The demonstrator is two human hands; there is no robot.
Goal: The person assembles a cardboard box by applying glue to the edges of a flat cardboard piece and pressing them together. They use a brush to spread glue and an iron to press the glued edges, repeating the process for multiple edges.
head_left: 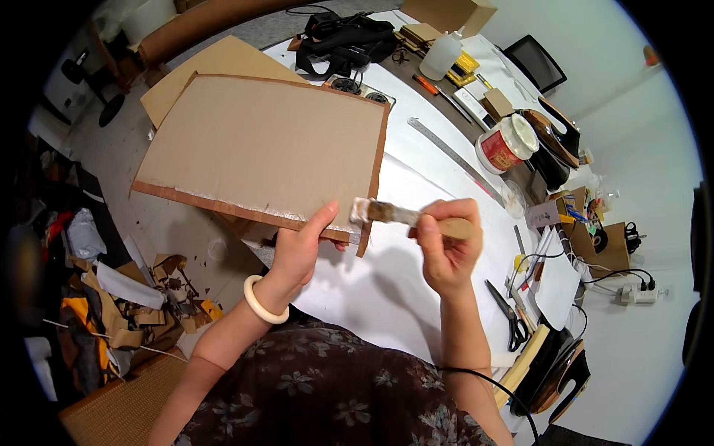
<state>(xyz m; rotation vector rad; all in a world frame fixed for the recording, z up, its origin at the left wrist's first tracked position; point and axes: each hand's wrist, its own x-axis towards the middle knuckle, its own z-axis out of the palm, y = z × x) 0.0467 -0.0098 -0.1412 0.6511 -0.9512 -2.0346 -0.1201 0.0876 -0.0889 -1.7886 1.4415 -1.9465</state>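
While the cardboard sheet [268,145] is held up off the white table [387,290] by its near edge, glue is being laid along that edge with a flat brush [394,214]. A wet, whitish band is already seen along most of the lower border, and the bristles now rest at the near right corner. For the step to be done well, the brush is best drawn in even strokes parallel to the border, so that the band is kept uniform and the corner is fully covered without excess being pushed over the rim. The sheet should be kept steady and slightly tilted, as it is, so that no drips are let fall onto the table.

The left hand [301,249] is raised from below, wrist bent back, a pale bangle [264,299] worn on it; its fingers are clamped on the lower edge of the sheet, thumb on top beside the wet band and the rest hidden beneath. The right hand [446,249] is held just right of the corner, its fingers closed round the wooden brush handle, which points right. An open glue tub [507,145] stands well apart at the far right of the table, beyond a metal ruler [454,157], and scissors [507,312] lie near the right forearm.
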